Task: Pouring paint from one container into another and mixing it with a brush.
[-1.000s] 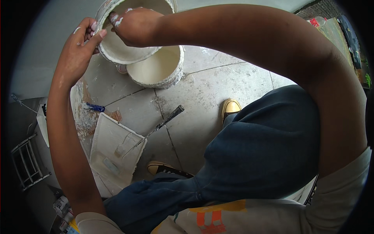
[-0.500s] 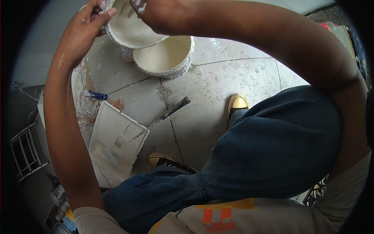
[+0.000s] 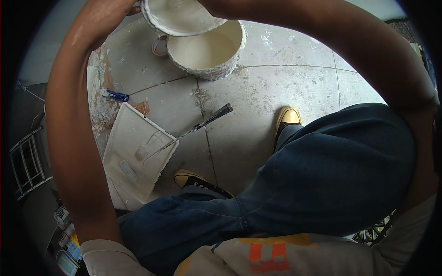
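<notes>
left hand [image 3: 113,8], right hand [image 3: 211,5] and tilted bucket [image 3: 184,16] have all slid up the view since the earlier frames, the hands now largely cut off; things on the floor [image 3: 271,87] have risen too, so the view itself has shifted. nearest, the jeans [image 3: 322,165] spread from seven to three o'clock. one shoe [image 3: 200,183] stands at seven, the other between two and three. the white tray [image 3: 133,133] lies at nine, pale and smeared inside, with a wire tool [image 3: 213,117] across its edge, dark handle toward the centre. a blue handle [image 3: 117,95] lies at ten. farther, the upright bucket [image 3: 216,72] stands at twelve, pale inside, its outside crusted. the tilted bucket is above and partly over it, between eleven and twelve; whether they touch, i cannot tell. at eleven, the left hand has fingers curled on its rim. at twelve, i cannot tell how open the right hand is, or what it holds.
</notes>
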The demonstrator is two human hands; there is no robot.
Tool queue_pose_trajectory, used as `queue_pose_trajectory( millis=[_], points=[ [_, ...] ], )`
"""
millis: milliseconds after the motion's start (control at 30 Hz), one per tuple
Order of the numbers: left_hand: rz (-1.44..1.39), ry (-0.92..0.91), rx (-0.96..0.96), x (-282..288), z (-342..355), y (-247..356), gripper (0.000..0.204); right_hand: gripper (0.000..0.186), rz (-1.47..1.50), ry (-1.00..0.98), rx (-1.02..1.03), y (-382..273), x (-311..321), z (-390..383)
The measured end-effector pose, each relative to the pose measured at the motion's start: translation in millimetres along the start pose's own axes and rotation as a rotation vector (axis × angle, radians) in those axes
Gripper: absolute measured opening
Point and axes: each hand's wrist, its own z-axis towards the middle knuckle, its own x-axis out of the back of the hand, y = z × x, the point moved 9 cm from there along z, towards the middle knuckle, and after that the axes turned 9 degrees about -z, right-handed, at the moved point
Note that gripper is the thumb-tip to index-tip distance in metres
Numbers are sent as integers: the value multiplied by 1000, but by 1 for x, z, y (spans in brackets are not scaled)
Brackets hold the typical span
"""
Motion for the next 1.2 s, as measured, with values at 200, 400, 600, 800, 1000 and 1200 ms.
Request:
queue_pose_trajectory(
  millis=[200, 400, 600, 800, 1000, 1200],
  points=[
    [67, -5, 15, -13, 7, 10, 15, 35, -681, 375, 193, -38, 44, -15],
    [-22, -12, -14, -6, 7, 5, 15, 21, -1284, 231, 265, -45, 17, -7],
    [4, -33, -240, 4, 30, -21, 28, 40, -468, 423, 226, -47, 52, -43],
    [87, -12, -71, 7, 20, -16, 44, 23, -1301, 351, 320, -55, 27, -6],
    [19, -48, -56, 11, 27, -28, 47, 32, -1312, 276, 321, -44, 15, -12],
    [31, -25, -36, 3, 24, -22, 43, 30, -1069, 702, -224, -73, 34, -37]
  ],
)
